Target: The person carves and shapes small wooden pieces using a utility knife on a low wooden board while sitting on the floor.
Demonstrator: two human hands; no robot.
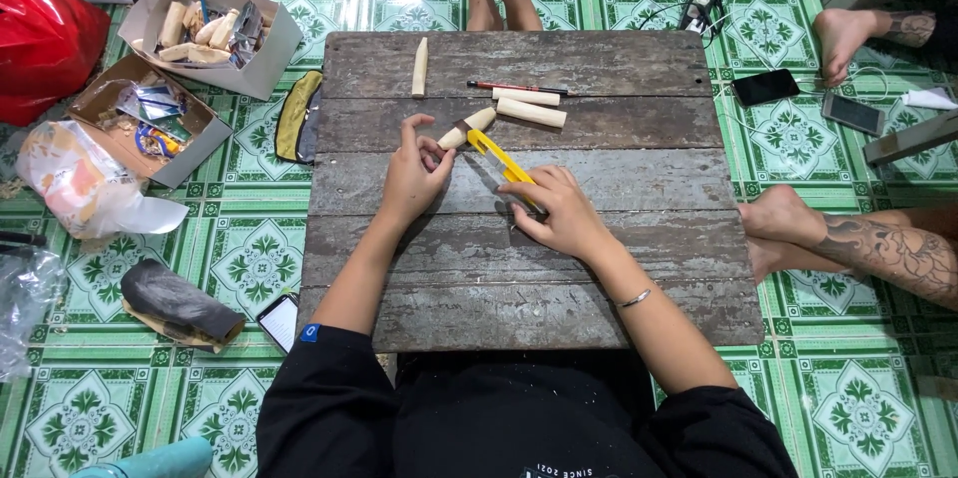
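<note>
Head view: left hand (411, 177) pinches a pale wooden stick (467, 127) by its near end on the tabletop (639, 239); right hand (561, 214) closes round a yellow cutter (502, 160), blade against the stick. Carving looks barely begun; three more sticks (529, 105) lie untouched beyond, with a red pencil (517, 89).

I see a red plastic bag (40, 34) at the far left, two open cardboard boxes (215, 29) beside it on the green patterned floor tiles (249, 258), two phones (764, 87) at right, and another person's tattooed leg (878, 248).
</note>
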